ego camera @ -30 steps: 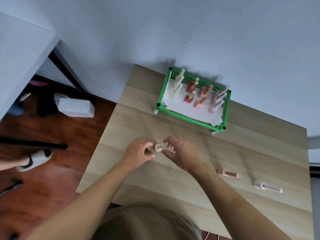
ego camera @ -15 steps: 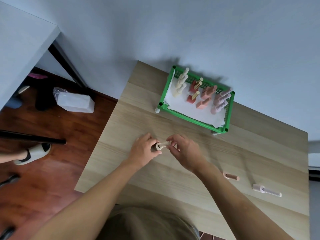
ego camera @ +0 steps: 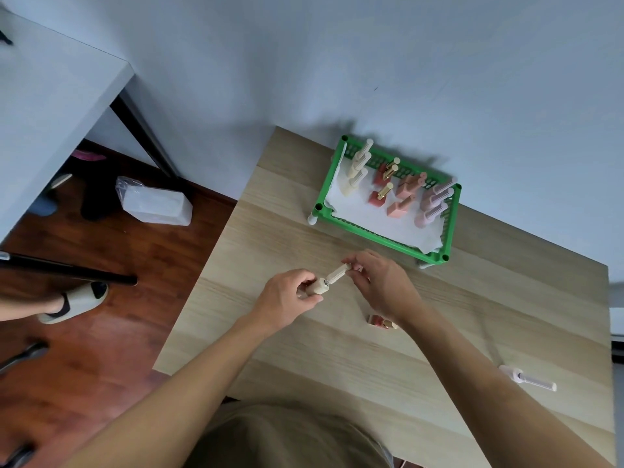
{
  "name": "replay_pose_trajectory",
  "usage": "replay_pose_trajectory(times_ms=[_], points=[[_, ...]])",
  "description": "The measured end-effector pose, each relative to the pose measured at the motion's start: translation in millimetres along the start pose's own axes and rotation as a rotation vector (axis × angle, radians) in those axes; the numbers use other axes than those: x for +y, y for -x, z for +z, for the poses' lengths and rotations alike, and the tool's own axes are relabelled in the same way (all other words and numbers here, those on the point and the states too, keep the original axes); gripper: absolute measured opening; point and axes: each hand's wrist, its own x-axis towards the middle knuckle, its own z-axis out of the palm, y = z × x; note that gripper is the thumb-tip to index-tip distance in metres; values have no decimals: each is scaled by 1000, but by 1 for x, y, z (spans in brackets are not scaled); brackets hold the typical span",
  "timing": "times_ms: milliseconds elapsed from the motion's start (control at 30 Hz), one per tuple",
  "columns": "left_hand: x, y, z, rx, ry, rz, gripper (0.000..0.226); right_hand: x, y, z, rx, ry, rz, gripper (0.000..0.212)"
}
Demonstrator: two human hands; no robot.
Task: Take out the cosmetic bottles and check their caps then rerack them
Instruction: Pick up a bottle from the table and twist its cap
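Observation:
A cream cosmetic bottle (ego camera: 316, 287) is held above the wooden table (ego camera: 304, 366) by my left hand (ego camera: 287, 297). Its long cream cap (ego camera: 337, 274) is pinched by my right hand (ego camera: 383, 285) and stands slightly off the bottle, with a thin metal neck showing between them. The green rack (ego camera: 385, 231) at the table's far edge holds several upright bottles: cream ones (ego camera: 354, 179), red ones with gold caps (ego camera: 383, 184), peach ones (ego camera: 403, 197) and pale pink ones (ego camera: 432, 206). A red bottle (ego camera: 380, 320) lies partly hidden under my right wrist. A pale pink bottle (ego camera: 526, 378) lies at the right.
A blue wall runs right behind the rack. The table's left edge drops to a wooden floor with a wrapped white package (ego camera: 153, 202), a black pole (ego camera: 67, 270) and another person's slippered foot (ego camera: 76, 300). A white desk (ego camera: 44, 106) stands at the left.
The cap has come away from the cream bottle: my right hand drew it up and to the right while my left hand kept the bottle. The view has shifted, so the rack appears higher.

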Motion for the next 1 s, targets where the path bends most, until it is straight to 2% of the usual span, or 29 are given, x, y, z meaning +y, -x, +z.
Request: replay_pose_trajectory(times_ms=[267,500,733,1000], points=[[9,10,-1,12,77,-62,31,-3,-1,-5,-15,-51,-20,23],[15,13,-4,18,99,-74,28,-1,-1,-7,-38,6,-31,27],[24,13,-6,51,111,-49,29,-3,-6,-9,-94,44,66,30],[31,15,-8,55,132,-38,28,-5,-15,-15,-68,92,66,53]])
